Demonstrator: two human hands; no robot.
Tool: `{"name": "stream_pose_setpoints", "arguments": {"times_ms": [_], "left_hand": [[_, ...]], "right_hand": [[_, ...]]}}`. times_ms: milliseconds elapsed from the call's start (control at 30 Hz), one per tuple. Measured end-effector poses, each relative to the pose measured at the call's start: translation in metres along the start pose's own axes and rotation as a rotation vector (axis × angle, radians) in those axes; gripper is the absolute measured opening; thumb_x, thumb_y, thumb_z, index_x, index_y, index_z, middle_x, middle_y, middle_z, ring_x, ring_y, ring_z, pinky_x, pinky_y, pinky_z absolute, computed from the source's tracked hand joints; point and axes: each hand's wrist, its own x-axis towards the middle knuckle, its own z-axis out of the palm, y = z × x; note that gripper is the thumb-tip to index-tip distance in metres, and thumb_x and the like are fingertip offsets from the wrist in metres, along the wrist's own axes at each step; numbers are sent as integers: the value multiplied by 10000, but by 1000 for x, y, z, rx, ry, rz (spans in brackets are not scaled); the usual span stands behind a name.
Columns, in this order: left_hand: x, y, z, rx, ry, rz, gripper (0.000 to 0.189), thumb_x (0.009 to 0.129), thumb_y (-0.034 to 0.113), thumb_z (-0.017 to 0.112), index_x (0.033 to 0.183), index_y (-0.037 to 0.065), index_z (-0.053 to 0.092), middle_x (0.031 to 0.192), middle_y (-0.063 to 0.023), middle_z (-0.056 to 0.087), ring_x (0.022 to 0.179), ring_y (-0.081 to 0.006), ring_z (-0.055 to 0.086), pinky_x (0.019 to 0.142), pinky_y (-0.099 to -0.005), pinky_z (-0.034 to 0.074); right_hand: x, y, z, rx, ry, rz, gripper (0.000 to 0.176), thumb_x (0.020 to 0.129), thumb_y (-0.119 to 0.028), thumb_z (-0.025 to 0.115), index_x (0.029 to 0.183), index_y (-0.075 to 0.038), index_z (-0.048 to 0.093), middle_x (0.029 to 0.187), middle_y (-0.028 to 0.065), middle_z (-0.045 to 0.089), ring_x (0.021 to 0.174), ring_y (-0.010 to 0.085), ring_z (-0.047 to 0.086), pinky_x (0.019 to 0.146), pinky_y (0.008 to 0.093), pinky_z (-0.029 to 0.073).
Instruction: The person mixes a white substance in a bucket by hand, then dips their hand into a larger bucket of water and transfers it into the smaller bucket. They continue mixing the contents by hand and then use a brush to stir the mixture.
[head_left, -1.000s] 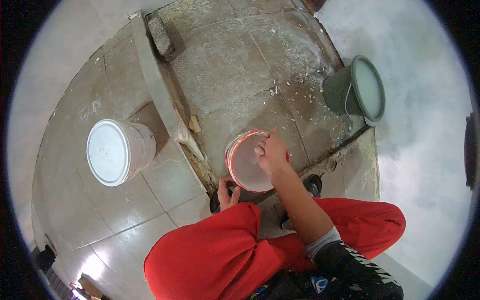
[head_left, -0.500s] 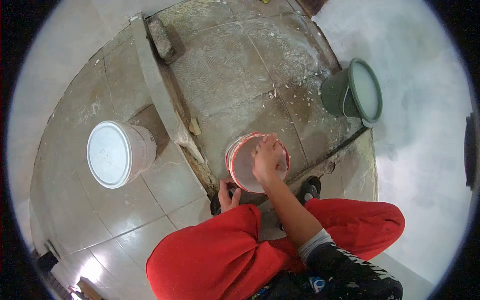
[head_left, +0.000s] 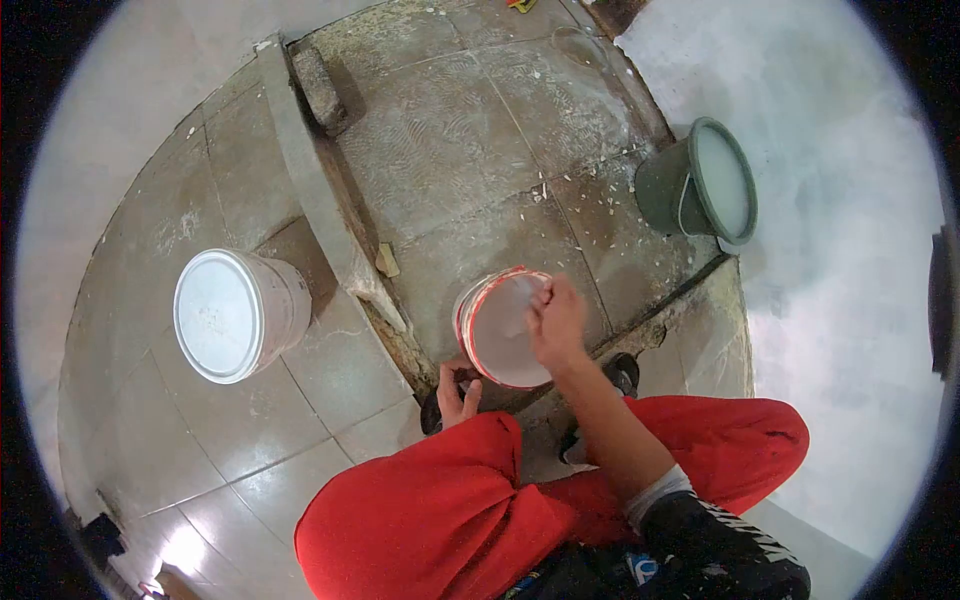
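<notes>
A bucket with a red rim (head_left: 487, 283) stands on the floor between my feet, holding a pale, smooth mix. My right hand (head_left: 560, 325) is over the right side of its opening, fingers closed; what they hold, if anything, is hidden and slightly blurred. Low at the bucket's near left side is my left hand (head_left: 457, 392), with its fingers curled against the bucket wall. Part of that hand's grip is hidden behind the bucket and my knee.
A lidded white bucket (head_left: 218, 316) stands to the left. At the right wall is a green bucket (head_left: 665, 190) of cloudy liquid. A raised ledge (head_left: 310, 175) with a stone block (head_left: 319, 88) runs along the left, and pale crumbs lie on the tiles.
My right hand has moved a little to the right and slightly down, uncovering more of the pale mix. My left hand stays at the bucket's side.
</notes>
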Motion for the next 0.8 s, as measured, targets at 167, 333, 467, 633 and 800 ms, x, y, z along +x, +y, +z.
{"name": "stream_pose_setpoints", "arguments": {"times_ms": [167, 333, 467, 633, 800], "left_hand": [[-1, -20, -6, -55, -63, -46, 350, 922, 323, 612, 1096, 31, 526, 897, -43, 565, 786, -133, 503, 729, -290, 410], [-2, -26, -7, -47, -64, 7, 381, 913, 316, 608, 1120, 6, 529, 939, -87, 589, 851, -186, 553, 801, -322, 442], [-5, -22, -8, 0, -53, -133, 366, 903, 286, 596, 1121, 0, 527, 939, -94, 589, 861, -189, 556, 808, -329, 442], [-1, -16, -3, 12, -27, -20, 302, 863, 186, 587, 1100, 10, 522, 935, -90, 583, 846, -185, 542, 800, -328, 435], [-6, -11, -4, -12, -30, -85, 285, 863, 179, 590, 1080, 9, 520, 928, -82, 570, 832, -175, 526, 780, -318, 426]], "right_hand": [[-3, -90, 18, -291, -20, -424, 226, 980, -234, 485, 792, -109, 497, 642, -31, 426, 555, 88, 410, 476, 269, 339], [33, -127, -12, -500, 232, -469, 162, 907, -245, 583, 820, -109, 576, 689, -19, 484, 666, 106, 474, 592, 284, 388], [16, -85, -46, -605, -40, 11, 270, 914, -353, 581, 844, -93, 598, 717, -1, 538, 620, 138, 478, 561, 314, 380], [-4, -29, -20, -223, -17, 333, 395, 991, -427, 440, 785, -120, 581, 669, 5, 532, 533, 142, 467, 495, 337, 389], [14, -6, -6, -71, 94, 238, 346, 1015, -380, 371, 884, -125, 564, 694, -8, 514, 596, 128, 469, 564, 332, 412]]}}
